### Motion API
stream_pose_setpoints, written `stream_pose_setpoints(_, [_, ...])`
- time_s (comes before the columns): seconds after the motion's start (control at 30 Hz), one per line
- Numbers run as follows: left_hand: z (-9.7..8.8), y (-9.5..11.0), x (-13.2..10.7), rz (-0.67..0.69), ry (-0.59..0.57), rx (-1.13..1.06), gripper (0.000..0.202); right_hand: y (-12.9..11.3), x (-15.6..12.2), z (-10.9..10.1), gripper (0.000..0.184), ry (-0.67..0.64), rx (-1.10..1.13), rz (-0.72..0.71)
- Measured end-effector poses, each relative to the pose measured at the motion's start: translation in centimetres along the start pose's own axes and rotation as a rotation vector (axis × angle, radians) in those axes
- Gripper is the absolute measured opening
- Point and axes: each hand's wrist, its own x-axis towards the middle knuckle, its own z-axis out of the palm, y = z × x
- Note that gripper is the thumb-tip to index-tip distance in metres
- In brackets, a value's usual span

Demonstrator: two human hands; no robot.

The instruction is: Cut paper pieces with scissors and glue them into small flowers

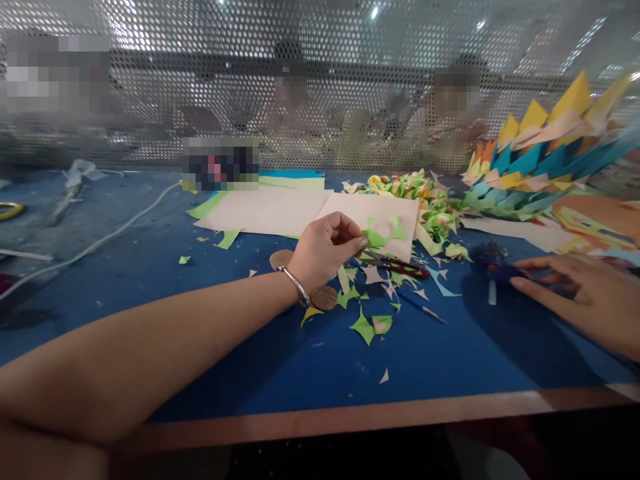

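My left hand (333, 243), with a silver bracelet at its wrist, pinches a small green paper piece (373, 238) between thumb and fingertips over the blue table. Beneath and beside it lie dark-red-handled scissors (407, 267), a blue pen (420, 307) and green paper scraps (364, 327). At the right, the fingers and thumb of my right hand (583, 293) are closed around part of a dark blue glue gun (493, 263). A pale glue stick (493, 292) pokes out of it. The gun is partly blurred and in shadow.
White paper sheets (265, 207) lie behind my left hand. A heap of curled green and yellow paper pieces (425, 197) is beyond them. A layered folded-paper model (540, 160) stands at the back right. A white cord (115, 233) crosses the left. Perforated metal (320, 100) forms the back wall.
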Motion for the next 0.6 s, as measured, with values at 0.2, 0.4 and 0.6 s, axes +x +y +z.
stream_pose_setpoints(0.2, [0.0, -0.1, 0.0, 0.032, 0.001, -0.01, 0.013, 1.5, 0.1, 1.0, 0.031, 0.022, -0.024, -0.022])
stream_pose_setpoints(0.4, [0.2, 0.2, -0.2, 0.014, -0.018, -0.029, 0.009, 0.3, 0.1, 0.5, 0.022, 0.029, -0.061, 0.025])
stream_pose_setpoints(0.6, [0.2, 0.6, -0.3, -0.015, -0.026, 0.031, 0.005, 0.9, 0.4, 0.2, 0.014, 0.049, -0.041, 0.242])
